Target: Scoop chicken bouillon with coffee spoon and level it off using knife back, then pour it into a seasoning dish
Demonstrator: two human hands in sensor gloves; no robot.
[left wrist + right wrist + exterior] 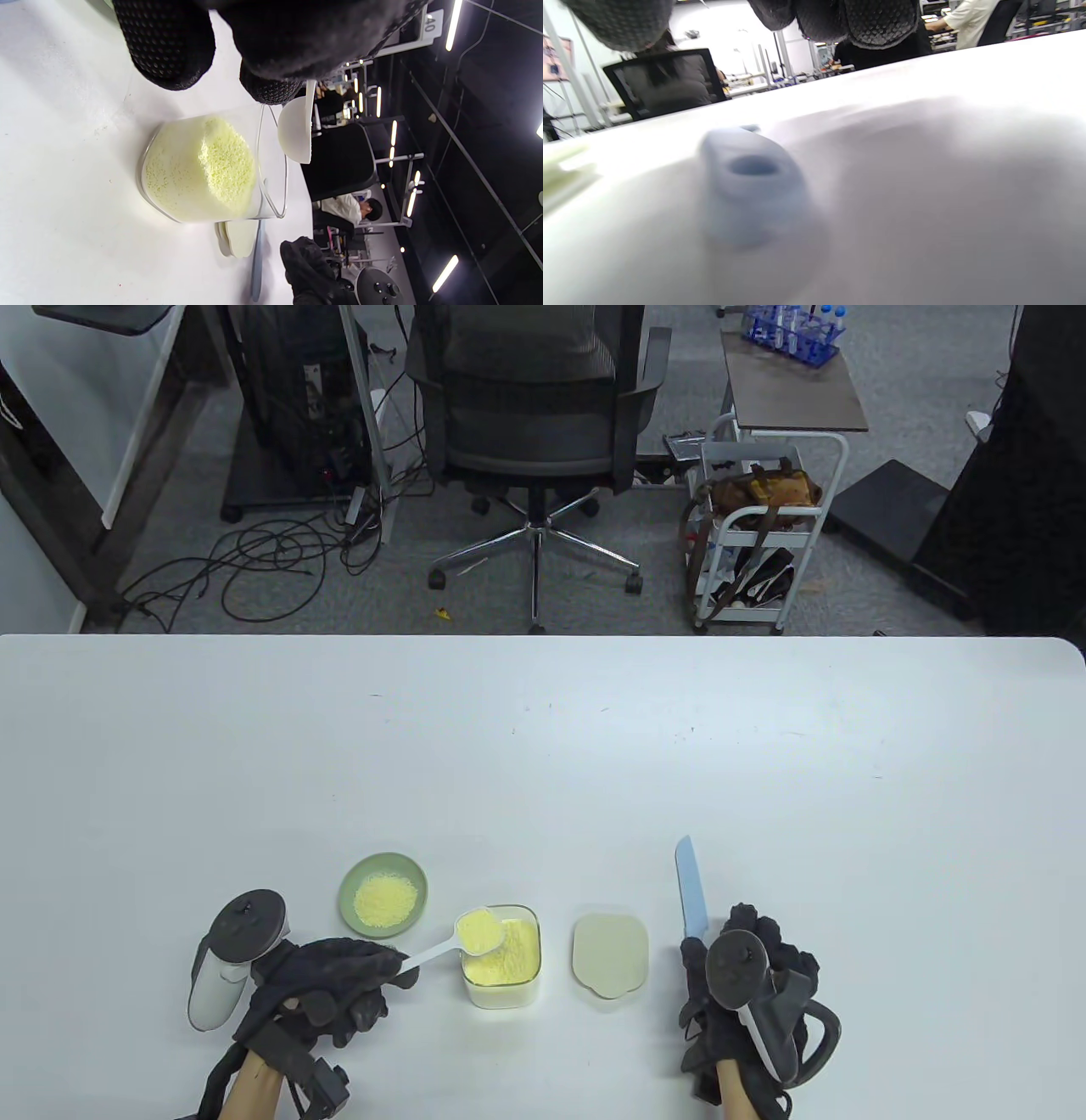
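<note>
Blue knife (691, 889), tip pointing away

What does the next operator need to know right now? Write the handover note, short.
Left hand holds the coffee spoon, heaped with bouillon, over the open bouillon container.
Right hand is over the handle of the blue knife, which lies flat on the table; grip not confirmed.
Lid lies right of the container. The green seasoning dish already holds some bouillon.
Done: scoop taken.
Left: level with the knife back, pour into the dish.
</note>
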